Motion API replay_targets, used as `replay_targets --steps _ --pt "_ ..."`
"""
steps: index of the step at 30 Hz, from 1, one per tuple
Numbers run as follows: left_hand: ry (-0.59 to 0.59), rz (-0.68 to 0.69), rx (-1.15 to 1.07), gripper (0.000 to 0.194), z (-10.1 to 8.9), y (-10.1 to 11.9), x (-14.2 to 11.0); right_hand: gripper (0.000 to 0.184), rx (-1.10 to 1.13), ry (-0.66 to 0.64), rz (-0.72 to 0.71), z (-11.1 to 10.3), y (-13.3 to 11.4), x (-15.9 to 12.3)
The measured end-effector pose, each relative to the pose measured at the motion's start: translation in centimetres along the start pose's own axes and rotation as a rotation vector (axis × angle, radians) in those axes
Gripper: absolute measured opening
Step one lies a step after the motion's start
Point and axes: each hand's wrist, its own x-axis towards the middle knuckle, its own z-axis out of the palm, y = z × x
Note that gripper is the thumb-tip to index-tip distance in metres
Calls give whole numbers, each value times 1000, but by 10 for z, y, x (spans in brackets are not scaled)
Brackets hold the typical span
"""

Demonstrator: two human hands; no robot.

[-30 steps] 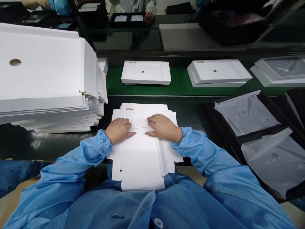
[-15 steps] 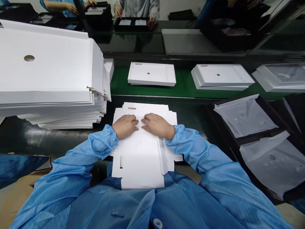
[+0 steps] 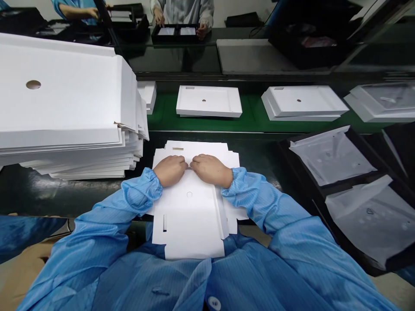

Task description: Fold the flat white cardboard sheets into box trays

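Note:
A flat white cardboard box blank [image 3: 191, 220] with cut-out slots and a faint circle lies in front of my body, on top of another white blank [image 3: 233, 160] that shows beyond its far end. My left hand [image 3: 170, 169] and my right hand [image 3: 211, 169] meet almost tip to tip at the far edge of the top blank. The fingers of both hands are curled down over that edge, closed on the cardboard. My thumbs are mostly hidden beneath the hands.
At left stands a tall stack of white blanks [image 3: 78, 95]. Folded white trays [image 3: 209, 100] sit on the green belt [image 3: 251, 103] ahead. Black boxes with plastic-wrapped items [image 3: 372, 220] lie at right. Across the line, a person [image 3: 181, 13] handles a black box.
My fingers have curled further over the cardboard edge and my thumbs have gone from sight. The view has shifted slightly, and white trays on the belt sit a little further right.

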Motion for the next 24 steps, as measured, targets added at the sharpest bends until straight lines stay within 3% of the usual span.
replay_targets --steps 6,9,13,18,24 --pt "-63 -158 -208 25 -7 -13 13 25 91 -65 87 -3 12 17" --pt "-77 -263 -293 34 -10 -20 19 28 155 -88 143 -5 15 23" --pt "-12 -222 -254 23 -12 -20 15 31 113 9 109 -3 11 13" --pt "72 -151 -187 34 -2 -22 0 48 66 58 97 4 11 2" --pt "183 -126 -132 35 12 -25 -4 40 85 89 121 8 15 7"
